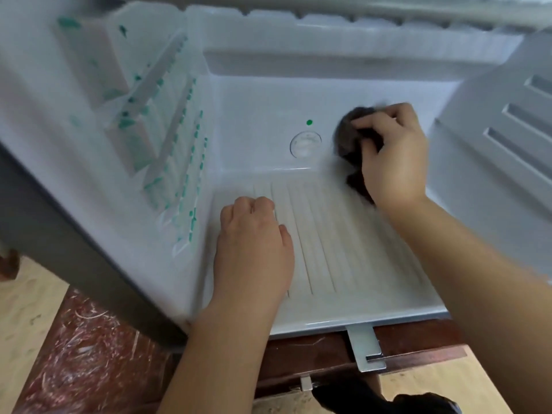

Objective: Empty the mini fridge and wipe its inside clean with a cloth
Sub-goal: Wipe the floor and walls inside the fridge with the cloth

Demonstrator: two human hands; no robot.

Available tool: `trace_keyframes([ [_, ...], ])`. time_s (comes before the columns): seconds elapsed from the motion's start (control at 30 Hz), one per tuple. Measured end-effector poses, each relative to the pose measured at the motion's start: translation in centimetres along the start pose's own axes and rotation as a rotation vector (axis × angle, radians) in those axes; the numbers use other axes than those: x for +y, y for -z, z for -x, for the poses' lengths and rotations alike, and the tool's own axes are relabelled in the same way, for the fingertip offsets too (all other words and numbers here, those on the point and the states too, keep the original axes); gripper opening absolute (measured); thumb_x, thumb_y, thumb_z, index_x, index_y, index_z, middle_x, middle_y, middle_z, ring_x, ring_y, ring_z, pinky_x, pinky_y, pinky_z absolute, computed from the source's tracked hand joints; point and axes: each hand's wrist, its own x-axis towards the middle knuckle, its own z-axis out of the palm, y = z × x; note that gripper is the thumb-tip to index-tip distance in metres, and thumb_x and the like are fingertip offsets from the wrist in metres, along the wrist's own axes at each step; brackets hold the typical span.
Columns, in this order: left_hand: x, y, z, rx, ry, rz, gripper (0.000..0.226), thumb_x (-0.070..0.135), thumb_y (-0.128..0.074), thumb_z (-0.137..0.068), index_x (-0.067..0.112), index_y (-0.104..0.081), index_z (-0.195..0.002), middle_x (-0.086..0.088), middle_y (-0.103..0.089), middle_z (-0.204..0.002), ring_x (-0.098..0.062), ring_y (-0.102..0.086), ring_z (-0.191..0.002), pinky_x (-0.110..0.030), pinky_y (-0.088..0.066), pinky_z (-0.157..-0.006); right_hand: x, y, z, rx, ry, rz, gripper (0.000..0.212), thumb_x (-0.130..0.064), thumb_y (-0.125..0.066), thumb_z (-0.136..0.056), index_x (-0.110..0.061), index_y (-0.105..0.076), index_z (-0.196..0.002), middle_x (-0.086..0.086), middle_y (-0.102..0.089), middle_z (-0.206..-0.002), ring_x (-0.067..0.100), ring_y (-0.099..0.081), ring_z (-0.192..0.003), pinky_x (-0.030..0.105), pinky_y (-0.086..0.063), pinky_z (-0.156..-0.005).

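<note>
The mini fridge (268, 100) stands open, its white inside bare of food. My right hand (394, 156) reaches deep inside and grips a dark bunched cloth (351, 135), pressing it against the back wall low on the right. The cloth is blurred. My left hand (254, 249) rests on the ribbed fridge floor (328, 240) near the front left, fingers curled under, holding nothing.
The fridge door (113, 115) with its white shelves and green marks hangs open at the left. A round drain cap (305, 144) and a green dot (309, 122) sit on the back wall. Ribbed right wall (507, 130). A metal hinge bracket (366, 348) juts from the front edge above a dark wooden stand (418, 342).
</note>
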Motion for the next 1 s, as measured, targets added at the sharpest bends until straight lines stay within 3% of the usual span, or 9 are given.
trace_keyframes([
  [0.13,0.7,0.2,0.2,-0.042,0.003,0.001,0.039,0.025,-0.041,-0.099,0.019,-0.040,-0.137,-0.001,-0.039,-0.136,-0.018,-0.030,-0.127,-0.024,-0.028,-0.096,0.9,-1.0,2.3,-0.201,-0.055,0.174,0.038,0.003,-0.048,-0.086,-0.018,-0.069,-0.110,-0.003,-0.053,-0.113,0.024,-0.051,-0.106,0.024,-0.036,-0.076],
  [0.23,1.2,0.7,0.9,-0.050,-0.016,0.040,0.038,0.024,-0.042,-0.099,0.019,-0.043,-0.136,0.000,-0.042,-0.136,-0.018,-0.032,-0.126,-0.024,-0.030,-0.095,-0.8,0.4,2.6,-0.282,-0.170,0.230,0.043,0.004,-0.047,-0.085,-0.022,-0.067,-0.114,0.001,-0.052,-0.116,0.024,-0.053,-0.098,0.025,-0.036,-0.072],
  [0.37,1.5,1.9,3.3,-0.089,-0.088,0.048,0.036,0.026,-0.043,-0.099,0.021,-0.046,-0.134,0.003,-0.046,-0.134,-0.015,-0.036,-0.125,-0.021,-0.029,-0.093,-3.2,3.3,6.1,-0.404,-0.179,0.252,0.040,-0.001,-0.049,-0.088,-0.024,-0.066,-0.116,0.002,-0.053,-0.117,0.027,-0.057,-0.095,0.028,-0.045,-0.075],
  [0.6,0.7,4.3,8.2,-0.139,-0.189,0.076,0.032,0.026,-0.044,-0.099,0.023,-0.051,-0.130,0.008,-0.051,-0.131,-0.009,-0.039,-0.125,-0.021,-0.031,-0.099,-5.6,6.8,11.2,-0.379,-0.233,0.158,0.032,-0.011,-0.055,-0.092,-0.029,-0.067,-0.116,-0.003,-0.058,-0.118,0.021,-0.059,-0.094,0.024,-0.040,-0.069],
  [0.7,-0.2,5.5,9.5,-0.044,-0.173,0.139,0.027,0.023,-0.048,-0.097,0.023,-0.059,-0.122,0.010,-0.057,-0.122,-0.006,-0.046,-0.117,-0.014,-0.031,-0.093,-6.2,6.9,12.0,-0.347,-0.264,0.066,0.030,-0.011,-0.056,-0.090,-0.028,-0.068,-0.111,-0.001,-0.062,-0.112,0.020,-0.060,-0.092,0.022,-0.036,-0.067],
  [0.83,-0.6,7.4,11.0,0.162,-0.137,0.222,0.018,0.019,-0.056,-0.093,0.022,-0.069,-0.105,0.015,-0.067,-0.099,0.012,-0.053,-0.085,-0.004,-0.040,-0.076,-7.2,6.4,11.4,-0.285,-0.344,-0.174,0.027,-0.010,-0.057,-0.089,-0.025,-0.068,-0.109,-0.001,-0.067,-0.106,0.014,-0.059,-0.094,0.019,-0.038,-0.069],
  [0.9,-0.8,8.4,11.8,0.280,-0.110,0.251,0.014,0.023,-0.059,-0.092,0.019,-0.073,-0.094,0.019,-0.066,-0.084,0.010,-0.057,-0.079,-0.008,-0.045,-0.070,-7.9,5.6,11.0,-0.280,-0.349,-0.264,0.023,-0.012,-0.057,-0.090,-0.023,-0.068,-0.106,-0.007,-0.067,-0.099,0.009,-0.057,-0.089,0.013,-0.038,-0.065],
  [1.0,-1.3,10.1,12.5,0.468,-0.026,0.305,0.026,0.042,-0.055,-0.086,0.021,-0.071,-0.079,0.014,-0.066,-0.066,-0.002,-0.063,-0.067,-0.022,-0.050,-0.064,-9.5,3.9,10.3,-0.275,-0.381,-0.447,0.019,-0.011,-0.059,-0.088,-0.025,-0.067,-0.097,-0.017,-0.063,-0.086,0.001,-0.055,-0.084,0.000,-0.036,-0.066],
])
